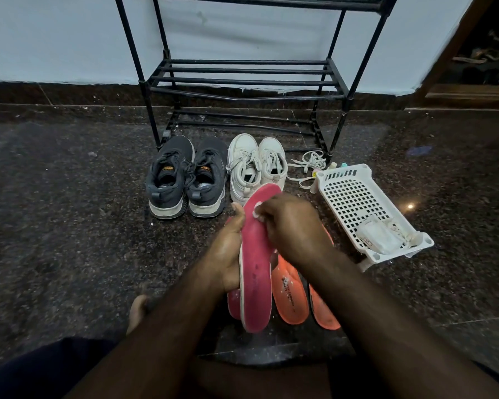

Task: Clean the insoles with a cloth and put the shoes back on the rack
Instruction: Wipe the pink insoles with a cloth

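Your left hand (226,254) had its grip wrapped round the pink insole (257,263) at mid-length, thumb up along its left edge, holding it tilted off the floor (69,226). That insole's long axis ran away from you, heel near your knees and toe toward the white shoes (257,165), so the wiping stroke lay along that line. Your right hand (288,226) was the nearer one to the toe end, fingers curled and pressing what looked like a small white cloth (257,210) against the upper part; most of it was hidden. Behind stood the rack (242,79), bare of shoes, with the grey shoes (185,177) just in front. Two orange insoles (290,295) lay beneath your right wrist, a second pink one beside them, and the white basket (357,203) sat to the right.
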Available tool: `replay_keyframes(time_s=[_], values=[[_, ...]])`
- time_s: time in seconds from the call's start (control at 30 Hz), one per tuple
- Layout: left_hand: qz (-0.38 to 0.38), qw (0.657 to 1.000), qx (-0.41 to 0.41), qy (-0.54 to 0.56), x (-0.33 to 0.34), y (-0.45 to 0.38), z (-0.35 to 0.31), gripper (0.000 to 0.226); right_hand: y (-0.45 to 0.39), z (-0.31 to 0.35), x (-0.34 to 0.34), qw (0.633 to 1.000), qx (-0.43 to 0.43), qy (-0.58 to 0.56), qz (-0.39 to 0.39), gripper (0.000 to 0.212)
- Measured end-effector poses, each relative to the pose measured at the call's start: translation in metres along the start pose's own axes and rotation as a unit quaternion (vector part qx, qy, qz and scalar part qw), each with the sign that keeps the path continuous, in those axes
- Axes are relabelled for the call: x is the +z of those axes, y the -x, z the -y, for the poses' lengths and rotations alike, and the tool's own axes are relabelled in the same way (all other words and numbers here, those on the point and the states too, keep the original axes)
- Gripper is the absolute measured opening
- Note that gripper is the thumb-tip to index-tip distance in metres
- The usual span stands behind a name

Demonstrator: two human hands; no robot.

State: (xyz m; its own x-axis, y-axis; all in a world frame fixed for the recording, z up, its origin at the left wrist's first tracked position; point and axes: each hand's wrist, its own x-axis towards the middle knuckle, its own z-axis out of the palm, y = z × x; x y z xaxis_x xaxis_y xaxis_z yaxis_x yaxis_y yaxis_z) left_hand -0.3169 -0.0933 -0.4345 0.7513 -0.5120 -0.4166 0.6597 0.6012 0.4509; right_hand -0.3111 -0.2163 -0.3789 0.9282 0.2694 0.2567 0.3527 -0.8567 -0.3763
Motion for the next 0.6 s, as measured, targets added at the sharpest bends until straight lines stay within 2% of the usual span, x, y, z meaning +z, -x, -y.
replay_keyframes(time_s=[0.13,0.2,0.27,0.33,0.5,0.6], values=[[-0.009,1.000,0.001,0.027,-0.003,-0.001,-0.002,0.077,0.011,0.013,0.006,0.996,-0.045,-0.015,0.075,0.021],[-0.016,1.000,0.002,0.009,-0.003,-0.001,-0.002,0.073,0.007,0.006,0.003,0.998,-0.044,-0.003,0.043,0.015],[-0.028,0.999,0.009,-0.025,-0.002,-0.002,-0.001,0.073,-0.001,-0.008,-0.002,0.999,-0.006,0.031,-0.022,0.009],[-0.025,0.999,0.009,-0.030,-0.002,-0.001,0.000,0.075,-0.004,-0.012,-0.003,0.998,0.028,0.029,-0.048,0.012],[-0.012,0.999,0.004,0.030,-0.004,-0.004,-0.001,0.068,0.013,0.011,0.008,0.997,-0.069,-0.003,0.033,0.016],[-0.014,1.000,0.011,-0.011,-0.001,0.000,-0.001,0.068,0.000,-0.007,0.002,0.999,-0.023,0.033,-0.015,0.011]])
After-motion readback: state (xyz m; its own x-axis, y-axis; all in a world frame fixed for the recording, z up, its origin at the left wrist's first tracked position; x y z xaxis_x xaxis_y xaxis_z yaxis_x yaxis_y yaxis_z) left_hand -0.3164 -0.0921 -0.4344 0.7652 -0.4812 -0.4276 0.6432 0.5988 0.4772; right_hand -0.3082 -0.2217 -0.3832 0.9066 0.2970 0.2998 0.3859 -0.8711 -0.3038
